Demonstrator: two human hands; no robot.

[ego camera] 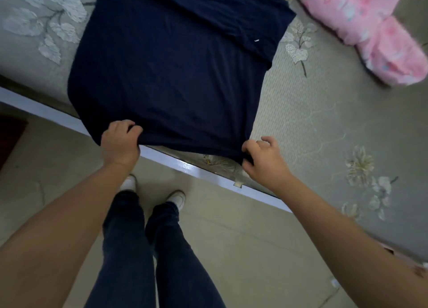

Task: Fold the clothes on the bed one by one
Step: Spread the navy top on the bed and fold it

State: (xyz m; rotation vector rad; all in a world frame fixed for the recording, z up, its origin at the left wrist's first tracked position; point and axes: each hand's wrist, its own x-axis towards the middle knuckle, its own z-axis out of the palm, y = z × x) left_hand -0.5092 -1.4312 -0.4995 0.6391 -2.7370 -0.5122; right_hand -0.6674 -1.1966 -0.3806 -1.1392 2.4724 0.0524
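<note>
Reaching forward, left hand [120, 141] and right hand [261, 159] both pinching navy shirt [171, 76] hem.

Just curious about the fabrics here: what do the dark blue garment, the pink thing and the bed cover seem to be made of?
Navy garment: probably soft matte knit; it drapes and bunches limply.
Pink item: looks plush or quilted, puffy; blurred, so uncertain.
Bed cover: seemingly woven, textured cloth with faintly shiny floral motifs.

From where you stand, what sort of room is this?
Most likely a bedroom: a bed with a floral cover, a navy garment spread on it, and pink bedding beyond.
</note>
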